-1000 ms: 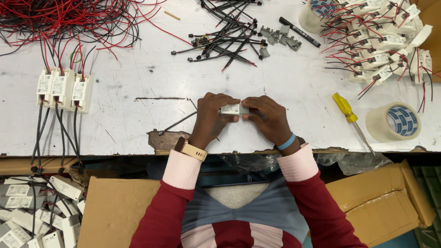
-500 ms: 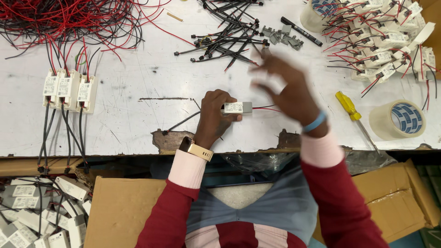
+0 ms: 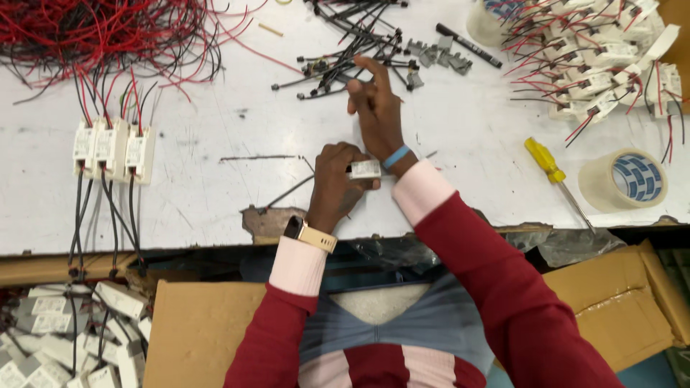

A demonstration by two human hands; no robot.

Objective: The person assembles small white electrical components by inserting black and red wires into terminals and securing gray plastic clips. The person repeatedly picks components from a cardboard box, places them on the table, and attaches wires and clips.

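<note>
- The left hand (image 3: 336, 185) grasps a small white module (image 3: 365, 169) near the front edge of the white worktop (image 3: 215, 179), about the middle.
- The right hand (image 3: 377, 108) is released, with the fingers stretched to the pile of black cable ties (image 3: 345, 50) at the back edge.
- A yellow screwdriver (image 3: 548, 165) and a tape roll (image 3: 624, 179) lie near the front right corner.
</note>
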